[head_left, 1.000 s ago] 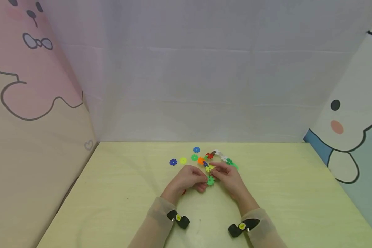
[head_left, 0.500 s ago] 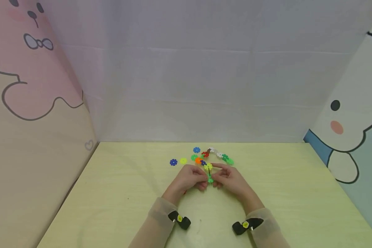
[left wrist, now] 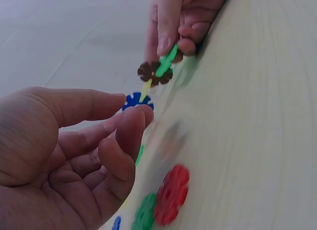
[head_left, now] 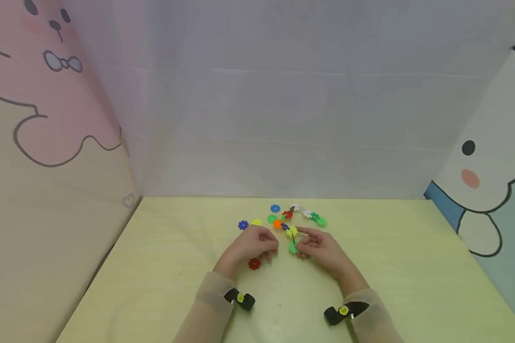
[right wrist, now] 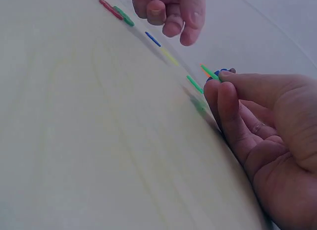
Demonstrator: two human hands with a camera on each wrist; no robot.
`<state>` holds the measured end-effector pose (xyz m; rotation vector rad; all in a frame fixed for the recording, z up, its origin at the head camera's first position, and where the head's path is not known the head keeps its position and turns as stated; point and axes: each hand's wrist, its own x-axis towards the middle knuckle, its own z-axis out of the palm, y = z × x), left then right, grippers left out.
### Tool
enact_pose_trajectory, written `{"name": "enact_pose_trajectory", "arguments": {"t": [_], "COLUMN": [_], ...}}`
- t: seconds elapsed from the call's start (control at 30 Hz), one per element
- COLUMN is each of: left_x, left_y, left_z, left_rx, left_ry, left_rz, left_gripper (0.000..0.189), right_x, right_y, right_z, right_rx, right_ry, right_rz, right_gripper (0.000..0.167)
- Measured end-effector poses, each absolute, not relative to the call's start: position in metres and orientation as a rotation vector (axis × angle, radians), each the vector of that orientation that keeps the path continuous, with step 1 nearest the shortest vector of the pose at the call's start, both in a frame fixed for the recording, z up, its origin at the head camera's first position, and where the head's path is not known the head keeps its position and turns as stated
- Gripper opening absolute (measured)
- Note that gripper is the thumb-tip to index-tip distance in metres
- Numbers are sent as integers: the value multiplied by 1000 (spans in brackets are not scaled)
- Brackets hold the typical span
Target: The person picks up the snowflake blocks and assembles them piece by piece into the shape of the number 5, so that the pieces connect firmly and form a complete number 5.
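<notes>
My right hand (head_left: 322, 250) pinches a green flower-shaped plastic disc (head_left: 293, 247) between thumb and fingertips. That disc is slotted into a brown disc (left wrist: 148, 70), the near end of a curved chain of interlocked discs. Beyond it come a yellow disc (head_left: 292, 231), a dark blue one and an orange disc (head_left: 278, 224), then red, white and green ones arcing to the right. My left hand (head_left: 250, 245) is apart from the chain on its left, fingers loosely bent and holding nothing. Close beside it, a loose red disc (head_left: 254, 264) lies on the table.
Loose discs lie left of the chain: a dark blue disc (head_left: 243, 225), a partly covered yellow disc (head_left: 257, 222), a light green disc (head_left: 272, 219) and a blue disc (head_left: 275, 208). A pale curtain (head_left: 257, 119) stands behind the table (head_left: 403, 267).
My left hand has let go of the green disc and moved left, uncovering the red disc. My right hand has shifted from higher on the chain to the green disc.
</notes>
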<state>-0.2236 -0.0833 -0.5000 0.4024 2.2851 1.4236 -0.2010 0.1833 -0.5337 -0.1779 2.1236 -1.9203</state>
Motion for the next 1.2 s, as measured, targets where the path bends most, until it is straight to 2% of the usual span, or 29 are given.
{"name": "enact_pose_trajectory", "arguments": {"t": [0.17,0.43,0.57,0.93,1.2], "left_x": [-220,-204,-200,-209,-230], "left_y": [-111,-140,-143,-140,-123], "left_z": [-495,-501,-503,-514,-509], "left_rx": [450,622,662,663,570], "left_ry": [2445,2528,2530,2610,2662], "left_rz": [1283,1021,1007,998,1007], "left_gripper": [10,31,35,16,21], "right_x": [-199,-200,-201,-202,-202], "right_y": [184,181,180,181,183], "right_z": [-535,-535,-535,-535,-533], "right_rx": [-180,-200,-192,-178,-175], "right_ry": [2099,2105,2114,2101,2080], "right_rz": [-1932,-1954,-1959,-1967,-1999], "right_gripper": [64,66,64,63,63]}}
